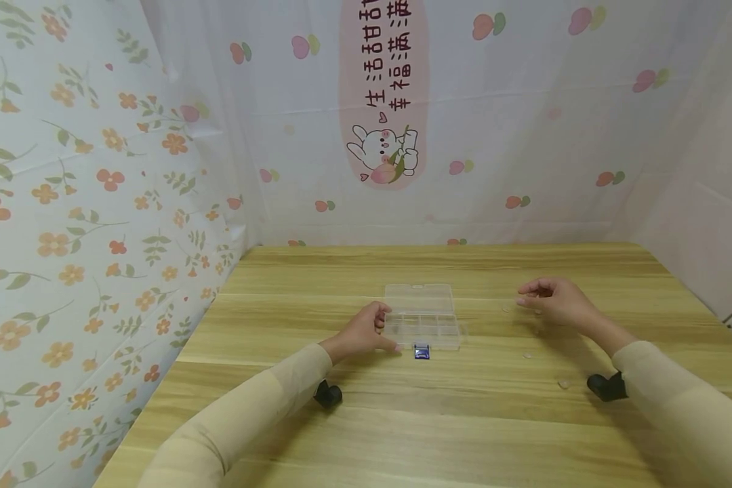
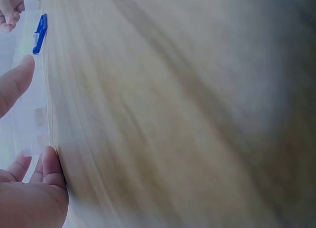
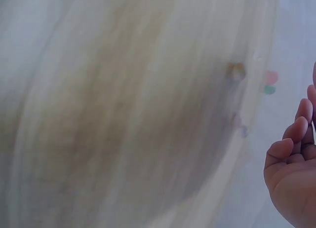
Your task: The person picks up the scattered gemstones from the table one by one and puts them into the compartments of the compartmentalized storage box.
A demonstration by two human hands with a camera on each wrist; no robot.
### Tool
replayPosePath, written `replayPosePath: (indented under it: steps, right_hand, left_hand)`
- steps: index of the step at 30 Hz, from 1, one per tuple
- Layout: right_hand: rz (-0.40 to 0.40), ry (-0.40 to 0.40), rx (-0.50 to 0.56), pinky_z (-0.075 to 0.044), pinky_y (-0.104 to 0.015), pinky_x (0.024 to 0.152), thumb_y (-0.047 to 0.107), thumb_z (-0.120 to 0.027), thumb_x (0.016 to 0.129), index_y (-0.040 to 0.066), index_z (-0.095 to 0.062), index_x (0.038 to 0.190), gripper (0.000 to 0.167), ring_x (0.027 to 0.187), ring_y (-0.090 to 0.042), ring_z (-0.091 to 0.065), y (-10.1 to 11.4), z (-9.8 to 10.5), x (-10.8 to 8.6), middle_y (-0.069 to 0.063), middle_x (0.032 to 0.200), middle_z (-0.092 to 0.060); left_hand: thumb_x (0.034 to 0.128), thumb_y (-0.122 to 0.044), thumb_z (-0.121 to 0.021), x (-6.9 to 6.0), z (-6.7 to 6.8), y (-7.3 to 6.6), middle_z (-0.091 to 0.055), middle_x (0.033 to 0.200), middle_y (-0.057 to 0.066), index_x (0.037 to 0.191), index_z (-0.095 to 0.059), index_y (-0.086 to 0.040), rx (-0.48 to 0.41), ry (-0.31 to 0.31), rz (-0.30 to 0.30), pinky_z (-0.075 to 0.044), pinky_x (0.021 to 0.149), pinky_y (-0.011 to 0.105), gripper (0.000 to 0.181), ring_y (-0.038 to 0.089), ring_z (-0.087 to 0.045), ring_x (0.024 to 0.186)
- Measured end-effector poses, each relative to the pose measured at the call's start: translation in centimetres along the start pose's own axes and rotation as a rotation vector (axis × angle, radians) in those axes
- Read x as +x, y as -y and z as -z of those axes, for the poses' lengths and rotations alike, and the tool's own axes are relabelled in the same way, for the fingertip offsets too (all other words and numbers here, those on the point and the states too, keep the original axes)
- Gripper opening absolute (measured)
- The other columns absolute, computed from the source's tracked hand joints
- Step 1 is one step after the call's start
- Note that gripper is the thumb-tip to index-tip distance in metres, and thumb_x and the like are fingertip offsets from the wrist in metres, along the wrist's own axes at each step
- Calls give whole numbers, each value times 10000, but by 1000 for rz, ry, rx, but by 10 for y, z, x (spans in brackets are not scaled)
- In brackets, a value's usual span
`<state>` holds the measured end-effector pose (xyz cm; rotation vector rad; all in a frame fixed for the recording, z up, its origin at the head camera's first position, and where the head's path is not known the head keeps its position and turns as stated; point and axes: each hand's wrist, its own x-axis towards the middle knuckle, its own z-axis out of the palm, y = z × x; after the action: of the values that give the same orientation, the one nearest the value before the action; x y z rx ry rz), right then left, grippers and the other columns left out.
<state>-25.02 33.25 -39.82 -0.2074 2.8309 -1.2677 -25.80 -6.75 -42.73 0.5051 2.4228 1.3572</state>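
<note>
A clear plastic compartment box [image 1: 446, 332] lies on the table with its lid [image 1: 419, 298] laid back and a blue latch [image 1: 422, 352] at the front. My left hand [image 1: 360, 331] grips the box's left end, the thumb along the front edge and the fingers at the left side. In the left wrist view the fingers [image 2: 51, 169] touch the box's end. To the right, my right hand [image 1: 558, 303] hovers above the table, its fingers bent and nothing visible between them. Near it lie several small pale pieces, among them one left of the fingertips [image 1: 505, 309]; their kind is too small to tell.
Two more small pale pieces, a middle one [image 1: 527, 355] and a nearer one [image 1: 563, 383], lie on the wooden table [image 1: 402, 420]. A printed cloth [image 1: 494, 135] hangs behind the table, and a floral cloth [image 1: 116, 203] hangs at the left. Each wrist carries a black camera mount [image 1: 328, 394].
</note>
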Motion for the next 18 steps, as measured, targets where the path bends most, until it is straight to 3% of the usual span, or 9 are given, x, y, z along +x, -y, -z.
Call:
replayPosePath:
  steps: [7, 18]
  right_hand:
    - [15, -14, -12, -489, -292, 658, 289, -669, 937, -49, -618, 1182, 421, 840, -235, -563, -19, 7, -5, -134, 999, -614]
    - [-18, 12, -25, -476, -310, 579, 324, -669, 933, -60, -583, 1220, 487, 741, -173, -527, -40, 16, -6, -142, 1020, -608]
  left_hand:
    - [703, -129, -888, -1, 0, -2, -437, 1051, 69, 1308, -450, -21, -1, 6, 7, -377, 785, 319, 755, 178, -405, 911]
    - [702, -129, -888, -1, 0, -1, -438, 1060, 68, 1314, -446, -20, -3, 8, 0, -379, 799, 318, 763, 179, -405, 922]
